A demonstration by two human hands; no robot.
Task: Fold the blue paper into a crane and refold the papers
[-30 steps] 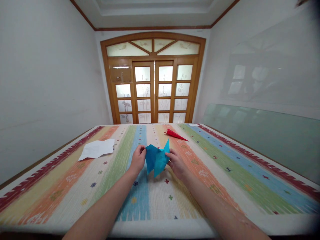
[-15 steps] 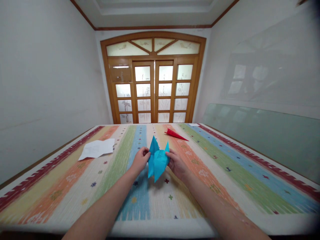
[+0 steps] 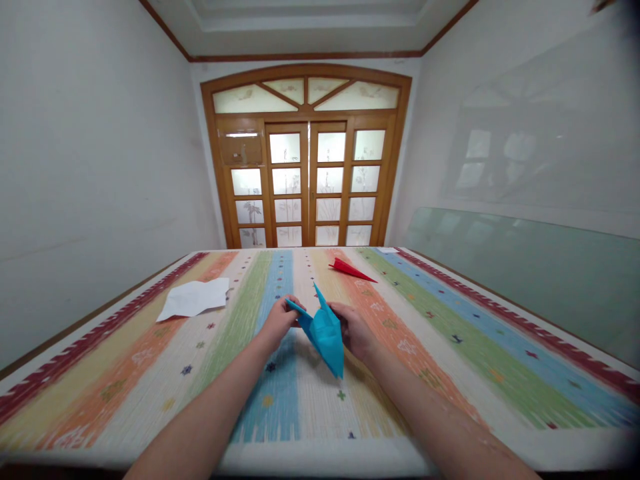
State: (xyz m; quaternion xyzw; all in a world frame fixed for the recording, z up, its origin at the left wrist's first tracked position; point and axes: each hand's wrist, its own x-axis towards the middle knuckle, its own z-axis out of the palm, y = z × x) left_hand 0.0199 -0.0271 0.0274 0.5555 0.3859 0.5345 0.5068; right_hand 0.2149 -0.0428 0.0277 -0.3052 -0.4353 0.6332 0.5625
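Note:
A folded blue paper piece [image 3: 327, 337], origami with several pointed flaps, is held above the table between both hands. My left hand [image 3: 281, 321] pinches one narrow point on its left side. On the other side, my right hand [image 3: 354, 328] grips the paper near its upright point; some of those fingers are hidden behind the blue folds. The broad flaps hang down toward me and to the right.
A red folded paper piece [image 3: 351, 270] lies farther back, right of centre. White creased paper [image 3: 195, 298] rests at the left. A striped cloth [image 3: 210, 373] covers the table, and a glass panel [image 3: 525, 273] leans along the right wall.
The blue paper has tilted: its left point has swung down toward my left hand, and its lower flaps have shifted to the right. Both hands still hold it.

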